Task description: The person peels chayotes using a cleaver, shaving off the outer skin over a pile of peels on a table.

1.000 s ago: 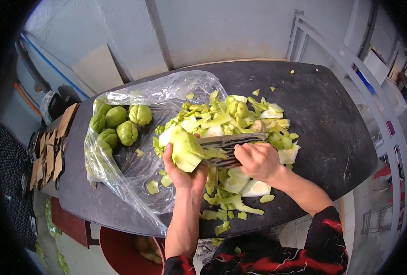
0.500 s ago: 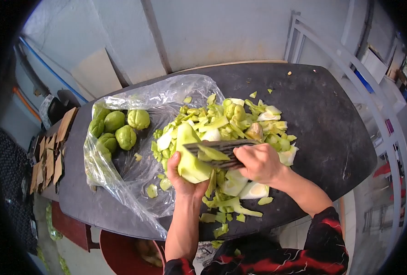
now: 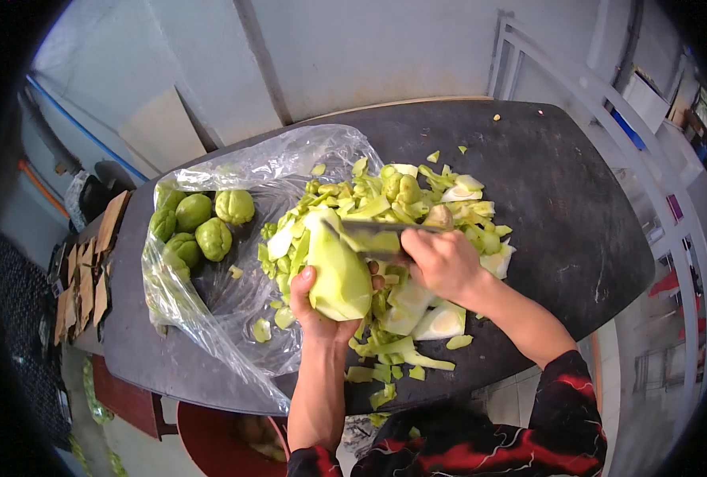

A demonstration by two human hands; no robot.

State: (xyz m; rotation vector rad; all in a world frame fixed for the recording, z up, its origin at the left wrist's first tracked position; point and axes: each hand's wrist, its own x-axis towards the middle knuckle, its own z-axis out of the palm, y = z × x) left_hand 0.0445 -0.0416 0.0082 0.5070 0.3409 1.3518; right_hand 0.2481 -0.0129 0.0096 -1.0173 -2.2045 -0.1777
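Note:
My left hand (image 3: 322,314) is wrapped around a large, smooth, pale-green vegetable (image 3: 337,274), its peel cut away in flat facets. It is tilted, with the narrower end up. My right hand (image 3: 446,258) is closed on a broad knife (image 3: 397,229); its handle is mostly hidden by my fingers. The blade lies across the upper right side of the vegetable, and a green strip of peel (image 3: 369,240) rests along it. Beneath both hands spreads a heap of green peelings (image 3: 369,203), with pale cut pieces (image 3: 441,322) near my right wrist.
Several whole chayotes (image 3: 213,238) sit in a clear plastic bag (image 3: 234,326) spread over the dark table (image 3: 560,199). Below the front edge stands a red tub (image 3: 202,441). Cardboard pieces (image 3: 87,274) lie at the left, and a white metal railing (image 3: 608,103) rises on the right.
The knife has moved up along the vegetable toward its upper end, and its blade has turned more edge-on. My left hand keeps its hold in nearly the same place.

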